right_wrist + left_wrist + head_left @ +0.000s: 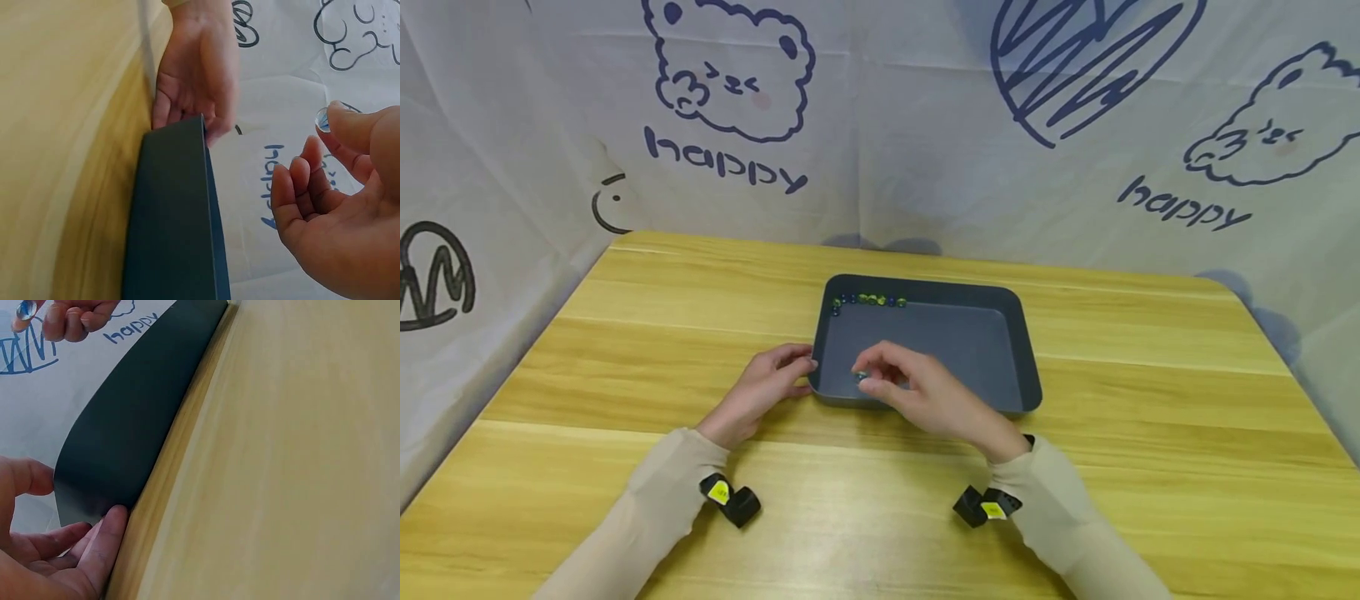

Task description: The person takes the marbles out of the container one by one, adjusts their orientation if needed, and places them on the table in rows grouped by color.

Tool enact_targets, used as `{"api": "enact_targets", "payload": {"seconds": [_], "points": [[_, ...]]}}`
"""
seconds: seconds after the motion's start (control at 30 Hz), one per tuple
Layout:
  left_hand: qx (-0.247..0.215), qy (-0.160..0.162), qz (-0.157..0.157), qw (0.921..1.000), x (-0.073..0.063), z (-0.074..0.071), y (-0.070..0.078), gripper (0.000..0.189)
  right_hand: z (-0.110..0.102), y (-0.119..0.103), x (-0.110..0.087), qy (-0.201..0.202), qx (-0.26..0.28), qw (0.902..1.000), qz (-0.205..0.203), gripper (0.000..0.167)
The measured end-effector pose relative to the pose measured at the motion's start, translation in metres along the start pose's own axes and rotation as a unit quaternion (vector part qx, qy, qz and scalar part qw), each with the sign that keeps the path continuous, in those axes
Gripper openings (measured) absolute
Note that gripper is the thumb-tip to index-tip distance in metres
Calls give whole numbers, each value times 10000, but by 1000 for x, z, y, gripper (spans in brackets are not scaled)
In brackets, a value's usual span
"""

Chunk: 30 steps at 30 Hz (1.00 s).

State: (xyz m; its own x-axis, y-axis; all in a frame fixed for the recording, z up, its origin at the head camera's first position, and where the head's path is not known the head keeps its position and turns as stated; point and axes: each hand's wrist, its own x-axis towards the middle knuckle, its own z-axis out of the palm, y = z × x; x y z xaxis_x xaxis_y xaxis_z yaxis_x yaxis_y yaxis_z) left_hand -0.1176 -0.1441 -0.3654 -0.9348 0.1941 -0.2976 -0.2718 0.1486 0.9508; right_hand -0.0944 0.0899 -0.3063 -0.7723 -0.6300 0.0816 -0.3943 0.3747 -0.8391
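A dark grey rectangular tray (pixel 955 346) lies on the wooden table. My left hand (pixel 758 390) holds it by its left end near the front corner; in the left wrist view the thumb (pixel 31 477) meets the rim and the fingertips (pixel 114 519) rest low against the outer wall. Over the tray's front left part, my right hand (pixel 928 393) pinches a clear glass marble (pixel 323 120) with blue inside between thumb and index finger. Its other fingers (pixel 300 181) are loosely curled and hold nothing. Several green and dark blue marbles (pixel 872 299) lie along the tray's back wall, near its back left corner.
The light wooden table (pixel 1150 400) extends around the tray on every side. Behind it hangs a white cloth (pixel 910 167) with drawn bears, a heart and the word happy. A black wrist camera (pixel 741 504) sits on the left sleeve, another (pixel 973 506) on the right.
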Motion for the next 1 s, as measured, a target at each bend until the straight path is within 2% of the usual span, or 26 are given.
{"api": "enact_targets", "payload": {"seconds": [0.17, 0.37, 0.53, 0.67, 0.83, 1.0], "points": [[-14, 20, -2, 10000, 2, 0, 2, 49, 6, -1, -3, -192, 125, 9996, -134, 17], [-10, -28, 3, 10000, 1, 2, 1, 49, 19, 2, -9, -712, 378, 9962, -345, 17], [-10, -10, 32, 10000, 0, 3, -1, 49, 30, 7, -11, -1008, 338, 9937, -355, 15], [12, 41, 75, 10000, -1, 1, -1, 47, 39, 10, -8, -1091, 282, 9931, -317, 13], [0, 75, 120, 9999, -2, 1, -1, 46, 47, 11, -5, -1181, 292, 9926, -56, 13], [11, 72, 119, 9999, -1, 2, -1, 48, 51, 18, -3, -1207, 178, 9925, -112, 14]]}}
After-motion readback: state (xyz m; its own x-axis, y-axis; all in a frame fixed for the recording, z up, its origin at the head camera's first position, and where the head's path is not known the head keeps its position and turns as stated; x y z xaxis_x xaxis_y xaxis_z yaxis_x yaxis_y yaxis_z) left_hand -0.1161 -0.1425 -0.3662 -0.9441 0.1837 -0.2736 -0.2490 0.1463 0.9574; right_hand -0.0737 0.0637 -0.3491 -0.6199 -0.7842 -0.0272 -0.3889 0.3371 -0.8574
